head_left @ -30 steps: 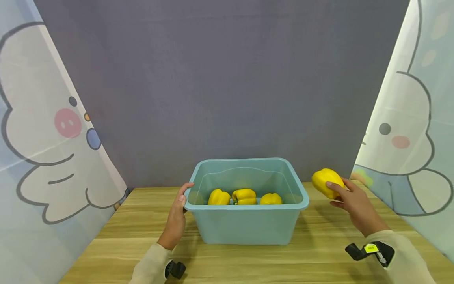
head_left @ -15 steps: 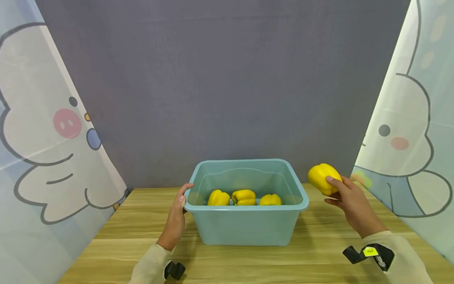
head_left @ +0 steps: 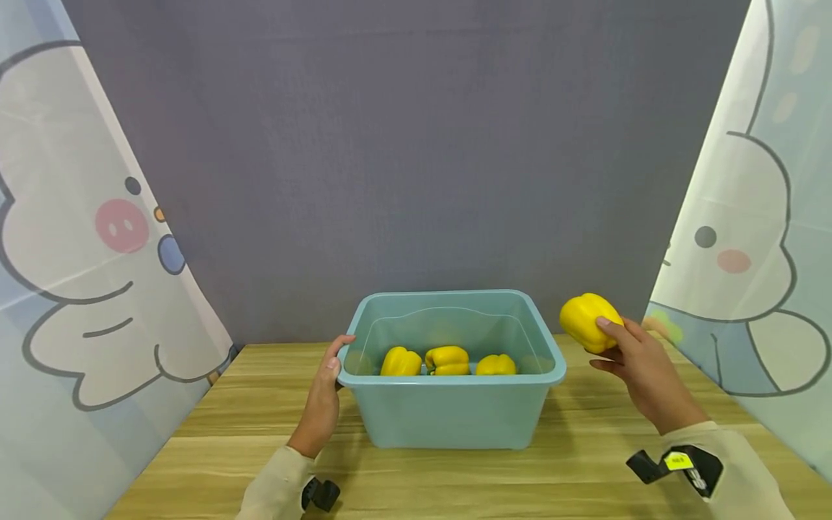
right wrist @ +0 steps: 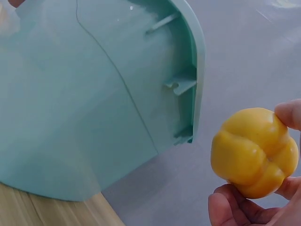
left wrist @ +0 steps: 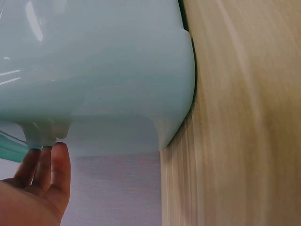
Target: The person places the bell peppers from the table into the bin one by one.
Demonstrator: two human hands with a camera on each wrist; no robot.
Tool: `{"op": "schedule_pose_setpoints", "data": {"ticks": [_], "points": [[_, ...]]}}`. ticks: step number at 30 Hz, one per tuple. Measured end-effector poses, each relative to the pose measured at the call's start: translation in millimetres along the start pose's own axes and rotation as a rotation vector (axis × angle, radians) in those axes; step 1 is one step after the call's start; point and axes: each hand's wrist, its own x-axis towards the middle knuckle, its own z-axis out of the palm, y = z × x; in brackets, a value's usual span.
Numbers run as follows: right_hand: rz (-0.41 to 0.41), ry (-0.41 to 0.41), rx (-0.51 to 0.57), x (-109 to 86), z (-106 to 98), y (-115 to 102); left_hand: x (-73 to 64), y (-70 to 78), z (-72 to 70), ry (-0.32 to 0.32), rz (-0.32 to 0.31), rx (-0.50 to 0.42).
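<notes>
A light blue-green plastic bin [head_left: 448, 412] stands on the table with three yellow bell peppers lying inside: one on the left [head_left: 401, 362], one in the middle [head_left: 448, 360] and one on the right [head_left: 496, 365]. My left hand [head_left: 323, 397] grips the bin's left rim, and its fingertips [left wrist: 60, 155] touch the wall below the rim in the left wrist view. To the right of the bin, in the air, my right hand [head_left: 640, 365] holds another yellow bell pepper [head_left: 590, 322] between thumb and fingers. That pepper's lobed end [right wrist: 256, 153] shows in the right wrist view.
The wooden table [head_left: 227, 433] reaches out to both sides of the bin. Behind it hangs a grey cloth [head_left: 416, 159]. Curtains with cartoon animals close off the left [head_left: 78, 217] and right [head_left: 760, 231] sides.
My right hand has moved slightly up and to the left with the bell pepper, nearer the bin. The left hand, the bin and the peppers inside have stayed in place.
</notes>
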Motion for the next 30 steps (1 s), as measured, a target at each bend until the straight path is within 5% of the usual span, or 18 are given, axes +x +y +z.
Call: {"op": "schedule_pose_setpoints", "data": {"ticks": [19,30], "points": [[-0.042,0.002,-0.082,-3.6,23.3,-28.8,0.6,3.4,3.8,-0.014,0.004,-0.019],[0.004,-0.022,0.003,1.7,36.8,-37.3,-0.8,1.9,0.2,0.002,-0.002,0.014]]}}
